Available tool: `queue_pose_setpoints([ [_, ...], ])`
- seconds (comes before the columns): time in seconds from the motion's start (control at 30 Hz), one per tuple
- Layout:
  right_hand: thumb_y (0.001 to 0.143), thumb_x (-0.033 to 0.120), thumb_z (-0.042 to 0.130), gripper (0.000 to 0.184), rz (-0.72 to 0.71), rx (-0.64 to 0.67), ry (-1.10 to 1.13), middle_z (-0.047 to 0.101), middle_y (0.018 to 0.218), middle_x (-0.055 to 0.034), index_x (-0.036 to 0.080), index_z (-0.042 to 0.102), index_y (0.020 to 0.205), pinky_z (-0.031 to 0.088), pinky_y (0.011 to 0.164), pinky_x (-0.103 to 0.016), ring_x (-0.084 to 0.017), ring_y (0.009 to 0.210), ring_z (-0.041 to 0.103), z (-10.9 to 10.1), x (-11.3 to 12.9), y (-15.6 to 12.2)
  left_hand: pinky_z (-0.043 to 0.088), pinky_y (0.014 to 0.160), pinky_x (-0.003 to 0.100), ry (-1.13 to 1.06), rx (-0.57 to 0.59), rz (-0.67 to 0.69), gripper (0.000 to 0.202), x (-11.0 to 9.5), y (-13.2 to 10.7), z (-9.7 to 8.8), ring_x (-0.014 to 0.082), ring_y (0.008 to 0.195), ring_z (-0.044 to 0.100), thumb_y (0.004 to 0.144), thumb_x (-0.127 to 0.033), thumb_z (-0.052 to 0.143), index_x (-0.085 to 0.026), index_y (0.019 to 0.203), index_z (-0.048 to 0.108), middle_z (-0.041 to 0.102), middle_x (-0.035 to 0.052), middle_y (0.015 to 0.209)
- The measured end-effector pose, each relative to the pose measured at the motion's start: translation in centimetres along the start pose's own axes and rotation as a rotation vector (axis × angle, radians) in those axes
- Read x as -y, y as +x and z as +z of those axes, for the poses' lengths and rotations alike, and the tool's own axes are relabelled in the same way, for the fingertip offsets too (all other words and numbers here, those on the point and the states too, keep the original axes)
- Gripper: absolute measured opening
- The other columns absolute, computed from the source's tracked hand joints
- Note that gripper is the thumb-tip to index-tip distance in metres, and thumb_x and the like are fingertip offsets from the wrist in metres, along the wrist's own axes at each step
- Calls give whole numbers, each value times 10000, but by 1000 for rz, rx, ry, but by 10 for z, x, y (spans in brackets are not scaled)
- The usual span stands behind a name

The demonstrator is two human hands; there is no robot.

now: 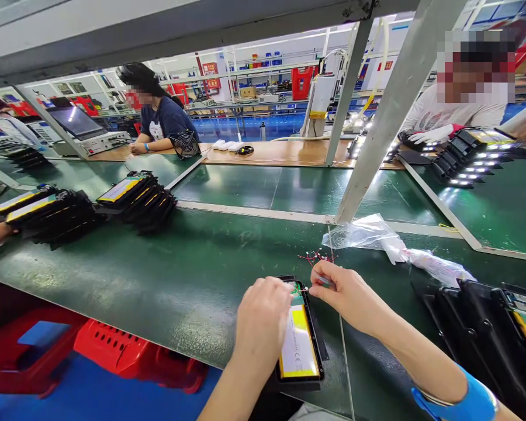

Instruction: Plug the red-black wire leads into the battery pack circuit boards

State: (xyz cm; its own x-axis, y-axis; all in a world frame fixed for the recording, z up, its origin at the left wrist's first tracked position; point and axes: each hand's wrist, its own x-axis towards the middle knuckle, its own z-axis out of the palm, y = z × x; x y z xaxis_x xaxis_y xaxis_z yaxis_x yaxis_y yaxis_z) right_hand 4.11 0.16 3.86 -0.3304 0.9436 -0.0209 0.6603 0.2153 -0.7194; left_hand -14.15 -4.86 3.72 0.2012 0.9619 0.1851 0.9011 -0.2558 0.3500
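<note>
- Left hand (263, 318) – curled, clamped on a black rectangular plastic tablet casing (318, 345) around a yellow-labelled battery (298, 351)
- Right hand (344, 295) – fingertips pinched on a small sliver (323, 281), too tiny to identify

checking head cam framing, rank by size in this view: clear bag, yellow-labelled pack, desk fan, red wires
1. Clear bag
2. Yellow-labelled pack, though it sits nearest the camera
3. Desk fan and red wires look alike in size, and the fan's distance makes ranking them unsure
</note>
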Motion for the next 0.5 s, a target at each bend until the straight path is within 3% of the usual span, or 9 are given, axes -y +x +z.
queue_pose_setpoints([
  [0.1,777,295,544,124,-1,27,47,520,644,50,226,471,704,329,580,-265,-139,623,445,3,9,1,366,737,341,30,25,133,192,-9,9,2,190,883,545,928,-225,414,-216,929,607,648,39,985],
  [0.2,800,334,536,160,-9,80,141,538,658,39,219,519,690,350,602,-269,-148,659,470,3,14,0,359,733,338,-60,-3,40,191,-6,7,7,176,852,559,925,-241,431,-213,881,615,662,20,923],
  [0.37,798,379,579,170,-41,209,298,624,831,20,244,621,894,384,610,-273,-158,691,512,6,16,-2,390,777,300,-408,-29,-139,123,8,-4,11,162,878,592,856,-218,544,-240,858,666,678,-5,894],
  [0.5,851,320,506,178,-151,128,183,653,813,-4,234,639,768,419,702,-291,-183,781,571,16,18,3,415,787,285,-595,-26,-183,130,14,-6,10,168,870,598,833,-225,559,-241,849,686,677,1,883],
])
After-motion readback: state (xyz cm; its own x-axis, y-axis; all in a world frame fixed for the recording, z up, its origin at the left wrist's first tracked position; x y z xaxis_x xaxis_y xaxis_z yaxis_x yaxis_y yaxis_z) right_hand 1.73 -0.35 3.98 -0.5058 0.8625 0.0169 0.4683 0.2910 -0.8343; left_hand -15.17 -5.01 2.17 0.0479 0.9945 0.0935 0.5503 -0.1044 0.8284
